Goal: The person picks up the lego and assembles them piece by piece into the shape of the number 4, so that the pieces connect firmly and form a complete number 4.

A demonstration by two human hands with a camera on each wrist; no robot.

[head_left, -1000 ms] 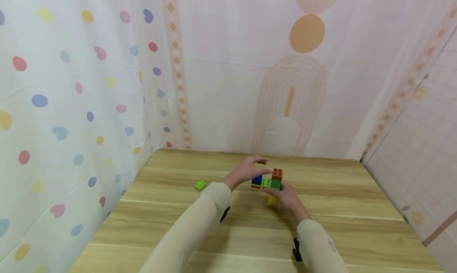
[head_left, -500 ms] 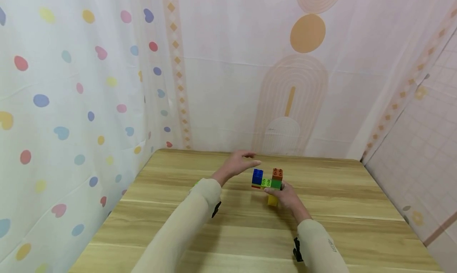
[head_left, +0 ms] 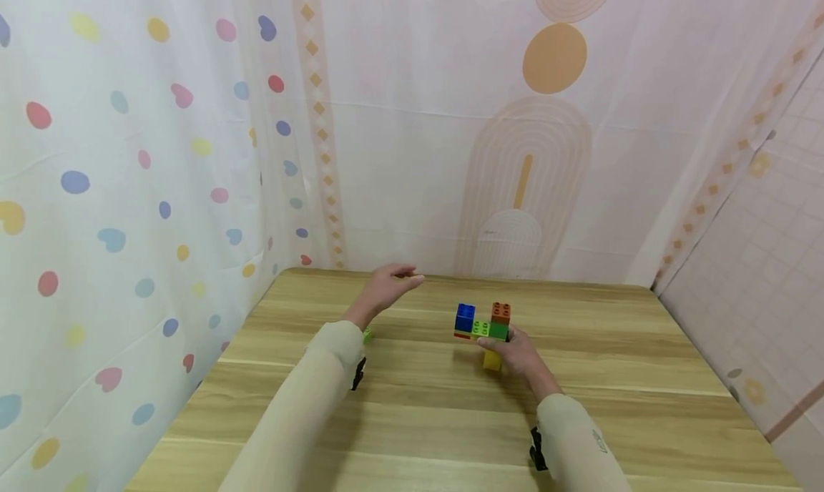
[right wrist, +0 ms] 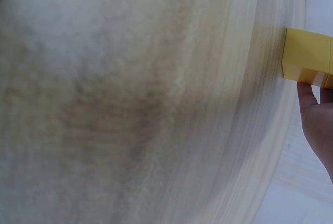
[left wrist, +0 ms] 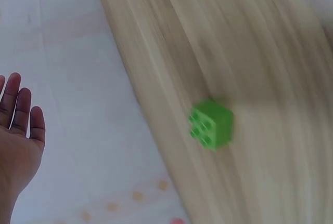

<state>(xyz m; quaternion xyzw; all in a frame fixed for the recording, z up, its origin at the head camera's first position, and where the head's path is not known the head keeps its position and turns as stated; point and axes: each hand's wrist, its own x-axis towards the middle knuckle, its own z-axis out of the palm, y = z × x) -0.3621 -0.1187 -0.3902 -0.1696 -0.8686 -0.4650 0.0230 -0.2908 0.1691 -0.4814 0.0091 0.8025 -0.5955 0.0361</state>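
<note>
On the table, my right hand (head_left: 520, 355) grips a build of toy building bricks at its right side. The build has blue bricks (head_left: 465, 317) at the left, an orange brick (head_left: 501, 312) over a green brick (head_left: 498, 330) at the right, and lime studs (head_left: 481, 328) between. A yellow brick (head_left: 492, 360) forms its lower part; in the right wrist view, fingers touch yellow bricks (right wrist: 307, 57). My left hand (head_left: 389, 289) holds nothing, its fingers relaxed in the air. Below its wrist a loose lime-green brick (left wrist: 214, 124) lies on the table, partly hidden in the head view.
The wooden table (head_left: 425, 435) reaches back to a patterned curtain (head_left: 399, 156). A dotted curtain (head_left: 141, 192) hangs along the left, and another pale curtain (head_left: 759, 263) stands at the right. Black wrist straps (head_left: 537, 449) show under the sleeves.
My left hand has moved left, away from the build's blue bricks, to above the loose lime-green brick. The right hand and the build stay in place.
</note>
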